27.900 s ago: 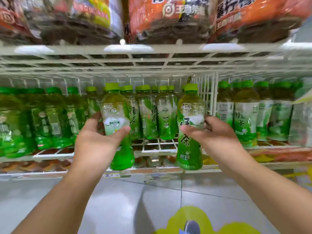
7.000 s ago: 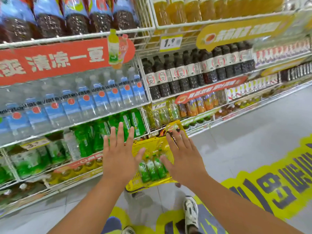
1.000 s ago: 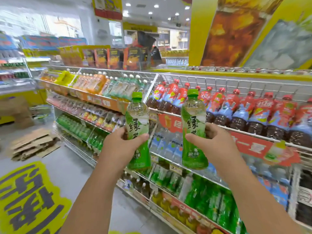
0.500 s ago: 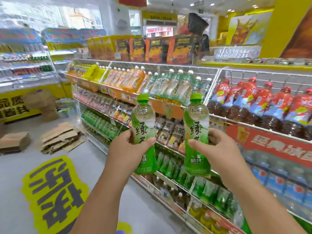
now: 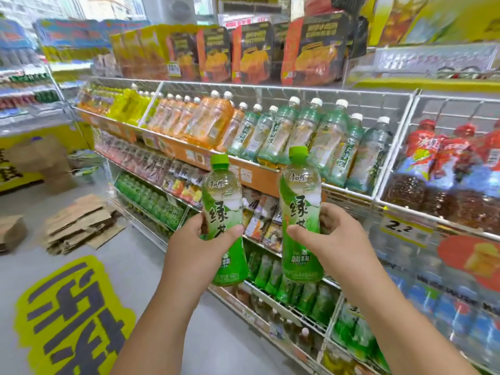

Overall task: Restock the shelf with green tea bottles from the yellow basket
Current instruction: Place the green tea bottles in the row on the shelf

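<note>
A long white wire shelf rack (image 5: pixel 351 190) of bottled drinks fills the view; its low tier holds green bottles (image 5: pixel 286 288). The left hand (image 5: pixel 197 247) and right hand (image 5: pixel 332 239) each wrap closed around an upright green-capped plastic tea bottle (image 5: pixel 224 212) (image 5: pixel 300 209). This looks like the carrying step; next, lowering both bottles to that tier.

Glossy clear plastic bottles (image 5: pixel 225 212), white wire shelving (image 5: pixel 373 197), matt cardboard (image 5: pixel 78 223)

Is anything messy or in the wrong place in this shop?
Yes: flattened cardboard boxes lie in a loose heap on the floor beside the shelves, not put away. The two green tea bottles in the hands look fine, upright and capped.
</note>
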Demonstrator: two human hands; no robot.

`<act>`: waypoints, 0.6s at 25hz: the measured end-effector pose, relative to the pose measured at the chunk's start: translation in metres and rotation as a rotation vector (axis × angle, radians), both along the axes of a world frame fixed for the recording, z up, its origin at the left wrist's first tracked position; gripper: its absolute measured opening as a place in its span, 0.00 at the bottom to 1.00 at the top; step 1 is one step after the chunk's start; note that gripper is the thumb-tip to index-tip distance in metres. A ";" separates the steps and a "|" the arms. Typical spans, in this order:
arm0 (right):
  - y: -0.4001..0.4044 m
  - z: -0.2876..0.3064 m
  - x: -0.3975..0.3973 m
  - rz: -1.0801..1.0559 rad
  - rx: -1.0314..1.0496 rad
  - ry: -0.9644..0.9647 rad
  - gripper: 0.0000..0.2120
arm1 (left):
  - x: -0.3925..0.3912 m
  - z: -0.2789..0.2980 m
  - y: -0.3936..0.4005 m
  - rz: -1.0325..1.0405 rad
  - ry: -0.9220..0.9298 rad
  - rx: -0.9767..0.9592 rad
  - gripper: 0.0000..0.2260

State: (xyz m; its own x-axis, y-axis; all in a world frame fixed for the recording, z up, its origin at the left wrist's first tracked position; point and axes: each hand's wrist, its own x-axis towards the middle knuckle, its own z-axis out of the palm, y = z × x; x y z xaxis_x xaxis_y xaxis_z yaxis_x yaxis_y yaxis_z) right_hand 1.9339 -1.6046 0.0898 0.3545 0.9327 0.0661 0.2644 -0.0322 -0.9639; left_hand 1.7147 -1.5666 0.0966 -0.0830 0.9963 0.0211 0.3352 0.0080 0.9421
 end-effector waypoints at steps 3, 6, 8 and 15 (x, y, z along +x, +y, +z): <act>0.031 -0.005 -0.010 -0.053 -0.005 -0.007 0.40 | -0.008 -0.001 0.047 -0.079 0.041 0.021 0.29; 0.059 -0.009 -0.028 -0.158 -0.005 -0.015 0.45 | -0.019 -0.004 0.097 -0.169 0.050 0.020 0.36; 0.075 -0.014 -0.048 -0.240 -0.003 -0.029 0.45 | -0.031 -0.005 0.128 -0.275 0.041 0.003 0.29; 0.105 -0.020 -0.116 -0.539 -0.063 -0.006 0.36 | -0.058 -0.005 0.209 -0.548 0.052 0.014 0.31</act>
State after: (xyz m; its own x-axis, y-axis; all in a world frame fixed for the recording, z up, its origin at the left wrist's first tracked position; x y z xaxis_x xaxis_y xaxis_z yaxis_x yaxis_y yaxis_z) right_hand 1.8181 -1.4994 0.0695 0.7833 0.6213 0.0196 0.2000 -0.2221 -0.9543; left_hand 1.6567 -1.3580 0.0915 0.4496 0.8929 0.0245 0.3329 -0.1929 0.9230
